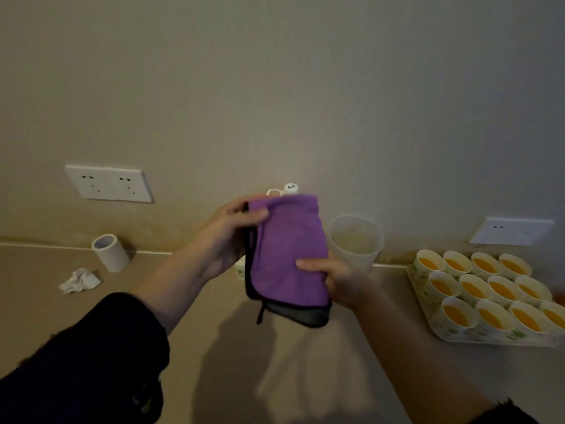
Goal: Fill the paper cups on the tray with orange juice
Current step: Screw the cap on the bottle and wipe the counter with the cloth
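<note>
Several paper cups holding orange juice stand in rows on a patterned tray at the right of the counter. In the middle, above the counter, a purple cloth with a black edge and grey underside is wrapped round a container whose white cap sticks out at the top. My left hand grips the cloth's upper left side, thumb on the front. My right hand holds its lower right side. The container's body is hidden by the cloth.
A translucent plastic jug stands by the wall behind my right hand. A single paper cup peeks out behind the cloth. A tape roll and crumpled tissue lie at the left. Wall sockets sit above the counter.
</note>
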A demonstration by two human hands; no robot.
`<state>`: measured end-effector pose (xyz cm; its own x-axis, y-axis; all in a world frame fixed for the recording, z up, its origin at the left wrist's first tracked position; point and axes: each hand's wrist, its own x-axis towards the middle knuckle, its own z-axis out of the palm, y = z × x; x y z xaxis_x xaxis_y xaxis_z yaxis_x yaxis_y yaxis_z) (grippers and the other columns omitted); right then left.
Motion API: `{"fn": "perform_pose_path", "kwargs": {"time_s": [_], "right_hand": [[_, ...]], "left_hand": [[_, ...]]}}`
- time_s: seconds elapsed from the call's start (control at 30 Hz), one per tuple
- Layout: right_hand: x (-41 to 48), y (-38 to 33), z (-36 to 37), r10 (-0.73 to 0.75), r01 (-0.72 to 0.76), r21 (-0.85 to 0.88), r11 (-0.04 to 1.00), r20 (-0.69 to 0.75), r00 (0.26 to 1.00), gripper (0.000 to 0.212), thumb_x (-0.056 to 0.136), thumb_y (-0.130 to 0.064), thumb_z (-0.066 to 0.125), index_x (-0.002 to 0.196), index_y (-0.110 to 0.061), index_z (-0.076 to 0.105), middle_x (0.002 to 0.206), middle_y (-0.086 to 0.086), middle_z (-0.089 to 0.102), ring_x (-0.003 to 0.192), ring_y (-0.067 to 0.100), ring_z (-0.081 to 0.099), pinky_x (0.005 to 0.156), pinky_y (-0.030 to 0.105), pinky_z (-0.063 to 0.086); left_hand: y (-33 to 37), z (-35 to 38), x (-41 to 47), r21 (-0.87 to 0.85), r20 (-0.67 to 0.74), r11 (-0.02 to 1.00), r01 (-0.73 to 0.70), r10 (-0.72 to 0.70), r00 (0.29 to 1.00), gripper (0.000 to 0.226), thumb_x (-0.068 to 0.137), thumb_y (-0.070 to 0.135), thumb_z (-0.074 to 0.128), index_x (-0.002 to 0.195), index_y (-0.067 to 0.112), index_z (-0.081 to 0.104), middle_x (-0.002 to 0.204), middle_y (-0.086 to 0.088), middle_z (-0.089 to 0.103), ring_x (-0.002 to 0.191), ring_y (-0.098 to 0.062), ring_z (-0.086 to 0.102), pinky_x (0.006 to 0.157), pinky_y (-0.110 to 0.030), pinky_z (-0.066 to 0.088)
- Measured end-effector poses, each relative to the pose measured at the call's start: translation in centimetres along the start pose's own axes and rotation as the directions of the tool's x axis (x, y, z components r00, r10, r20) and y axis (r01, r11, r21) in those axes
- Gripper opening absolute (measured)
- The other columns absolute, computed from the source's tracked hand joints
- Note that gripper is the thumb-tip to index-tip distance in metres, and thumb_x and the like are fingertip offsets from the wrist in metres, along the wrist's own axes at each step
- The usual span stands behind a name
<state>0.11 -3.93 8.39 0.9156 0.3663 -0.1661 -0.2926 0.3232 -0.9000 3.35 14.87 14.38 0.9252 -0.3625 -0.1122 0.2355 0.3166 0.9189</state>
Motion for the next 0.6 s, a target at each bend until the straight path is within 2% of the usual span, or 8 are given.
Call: {"fn": "perform_pose_path", "kwargs": {"time_s": [0.03, 0.1, 0.2, 0.27, 0.33, 0.4, 0.47, 0.6], "right_hand": [[0.1, -0.3, 0.2, -0.008, 0.01, 0.093, 0.996, -0.025, 1.0, 0.071, 0.05, -0.003, 0.082, 0.117, -0.007, 0.058, 0.098, 0.005, 0.073, 0.088, 0.019, 0.07, 0.077, 0.033, 0.058], [-0.1, -1.5, 0.8, -0.012, 0.016, 0.237, 0.971, -0.018, 1.0, 0.084, 0.042, -0.015, 0.093, 0.118, -0.003, 0.058, 0.098, 0.01, 0.073, 0.085, 0.021, 0.071, 0.068, 0.033, 0.059], [-0.3, -2.9, 1.4, -0.001, 0.009, 0.287, 0.958, -0.026, 1.0, 0.05, 0.074, -0.02, 0.064, 0.121, -0.005, 0.054, 0.097, 0.009, 0.072, 0.084, 0.019, 0.071, 0.072, 0.031, 0.059], [-0.3, -3.1, 1.4, 0.011, -0.005, 0.222, 0.975, -0.028, 1.0, 0.039, 0.079, -0.012, 0.056, 0.118, -0.008, 0.056, 0.102, 0.008, 0.07, 0.088, 0.019, 0.07, 0.079, 0.031, 0.057], [-0.1, -2.6, 1.0, 0.038, -0.034, 0.091, 0.995, -0.048, 0.998, 0.025, 0.087, -0.004, 0.053, 0.11, -0.011, 0.058, 0.105, 0.007, 0.068, 0.095, 0.02, 0.067, 0.085, 0.033, 0.054], [0.3, -2.0, 0.4, 0.059, -0.06, -0.011, 0.998, -0.055, 0.997, 0.025, 0.09, 0.001, 0.052, 0.11, -0.012, 0.058, 0.109, 0.007, 0.067, 0.103, 0.022, 0.064, 0.09, 0.037, 0.054], [0.7, -1.3, 0.0, 0.058, -0.076, -0.129, 0.989, -0.133, 0.989, 0.028, 0.088, 0.003, 0.057, 0.113, -0.01, 0.059, 0.111, 0.007, 0.067, 0.103, 0.023, 0.064, 0.092, 0.04, 0.053], [1.3, 0.0, -0.7, -0.034, -0.099, -0.325, 0.941, -0.38, 0.924, 0.045, 0.078, 0.007, 0.07, 0.116, -0.004, 0.048, 0.113, 0.014, 0.063, 0.091, 0.023, 0.064, 0.078, 0.036, 0.055]], "left_hand": [[-0.1, 0.1, -0.1, -0.194, -0.035, 0.98, 0.049, -0.056, 0.998, 0.024, 0.078, 0.022, 0.065, 0.099, 0.01, 0.063, 0.08, -0.003, 0.066, 0.066, -0.015, 0.064, 0.06, -0.02, 0.053], [-0.8, 0.1, -0.4, -0.357, -0.036, 0.918, 0.171, -0.196, 0.98, 0.046, 0.087, 0.051, 0.05, 0.101, 0.008, 0.061, 0.086, -0.008, 0.069, 0.069, -0.02, 0.068, 0.065, -0.027, 0.055], [-2.1, 0.2, -1.2, -0.363, 0.018, 0.884, 0.294, -0.309, 0.951, 0.074, 0.084, 0.071, 0.036, 0.112, 0.008, 0.064, 0.109, -0.012, 0.07, 0.091, -0.026, 0.07, 0.076, -0.037, 0.057], [-2.4, 0.5, -1.2, -0.338, 0.004, 0.892, 0.3, -0.317, 0.948, 0.063, 0.082, 0.062, 0.047, 0.112, 0.01, 0.067, 0.11, -0.011, 0.07, 0.091, -0.023, 0.069, 0.073, -0.033, 0.058], [-2.5, 0.7, -1.0, -0.174, -0.113, 0.951, 0.257, -0.278, 0.954, 0.036, 0.081, 0.029, 0.063, 0.115, 0.017, 0.061, 0.105, -0.007, 0.066, 0.081, -0.016, 0.068, 0.065, -0.025, 0.058], [-3.1, 0.5, -0.7, 0.012, -0.231, 0.98, 0.198, -0.19, 0.954, 0.056, 0.082, 0.0, 0.063, 0.125, 0.031, 0.047, 0.103, -0.005, 0.06, 0.078, -0.018, 0.064, 0.059, -0.025, 0.056], [-3.6, 0.2, -0.8, 0.186, -0.243, 0.967, 0.171, -0.123, 0.962, 0.06, 0.083, -0.007, 0.062, 0.125, 0.034, 0.048, 0.101, -0.007, 0.058, 0.077, -0.018, 0.06, 0.059, -0.024, 0.054], [-4.5, -0.8, -0.6, 0.414, -0.195, 0.897, 0.155, -0.079, 0.978, 0.034, 0.08, -0.006, 0.067, 0.105, 0.017, 0.065, 0.103, -0.006, 0.063, 0.077, -0.012, 0.06, 0.056, -0.015, 0.051]]}}
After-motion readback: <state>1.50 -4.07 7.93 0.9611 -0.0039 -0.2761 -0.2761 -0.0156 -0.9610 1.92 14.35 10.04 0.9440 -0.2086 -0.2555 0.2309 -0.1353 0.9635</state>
